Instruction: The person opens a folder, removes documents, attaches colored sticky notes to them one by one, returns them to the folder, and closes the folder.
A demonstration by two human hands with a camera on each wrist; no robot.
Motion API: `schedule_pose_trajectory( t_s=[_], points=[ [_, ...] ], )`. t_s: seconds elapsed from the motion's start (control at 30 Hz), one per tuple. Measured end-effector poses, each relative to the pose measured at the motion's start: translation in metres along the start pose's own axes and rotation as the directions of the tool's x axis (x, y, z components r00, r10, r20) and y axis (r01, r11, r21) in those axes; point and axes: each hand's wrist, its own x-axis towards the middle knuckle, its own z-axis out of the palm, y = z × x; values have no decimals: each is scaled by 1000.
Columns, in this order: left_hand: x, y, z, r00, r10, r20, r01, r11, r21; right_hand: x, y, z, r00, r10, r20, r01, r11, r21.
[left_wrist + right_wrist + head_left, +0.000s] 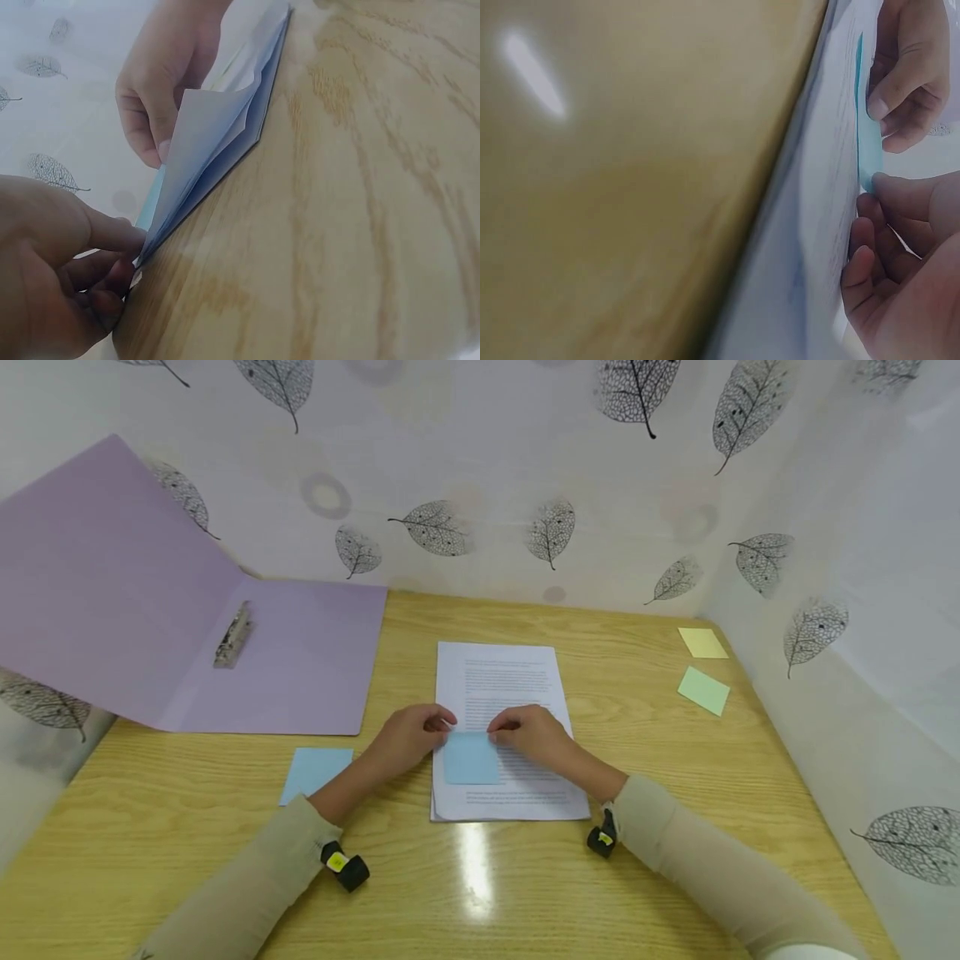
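A light blue sticky note (pixel 472 760) lies over the printed text of a stack of white paper (pixel 532 789) in the head view. At the note's upper left corner, my left hand (pixel 411 737) pinches it between thumb and fingers. My right hand (pixel 534 734) pinches the upper right corner. From the right wrist, the blue note (pixel 868 146) appears edge-on, with both thumbs on it. The left wrist view shows sheets of the stack (pixel 214 127) curling apart at one corner. Part of the note is hidden behind them there.
An opened purple folder (pixel 315 652) with a metal clip (pixel 234 637) lies at the left, its cover raised against the wall. Another blue note (pixel 315 772) is beside my left forearm. Yellow (pixel 702 643) and green (pixel 703 691) notes lie on the wooden table (pixel 637 693) at right.
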Motion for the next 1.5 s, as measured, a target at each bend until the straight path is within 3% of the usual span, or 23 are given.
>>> schedule_pose_trajectory(
  t_s=[0.43,0.7,0.8,0.97,1.3,1.5],
  points=[
    [3,1,-1,999,29,21,-32,990,137,6,-2,-1,999,-33,27,36,987,-159],
    [17,7,8,1000,-6,-23,12,963,269,19,-11,3,998,38,43,-24,957,-289],
    [18,8,8,999,-25,-30,33,959,282,21,-14,4,997,53,52,-35,952,-304],
    [18,7,5,1000,-11,-17,15,960,279,17,-15,-3,997,63,52,-45,953,-298],
    [9,-6,-4,1000,18,-9,-16,976,218,-1,13,-30,998,57,37,-42,944,-327],
    [3,-9,-8,996,90,-23,-77,939,336,-17,30,-45,999,-18,40,33,909,-416]
  ],
)
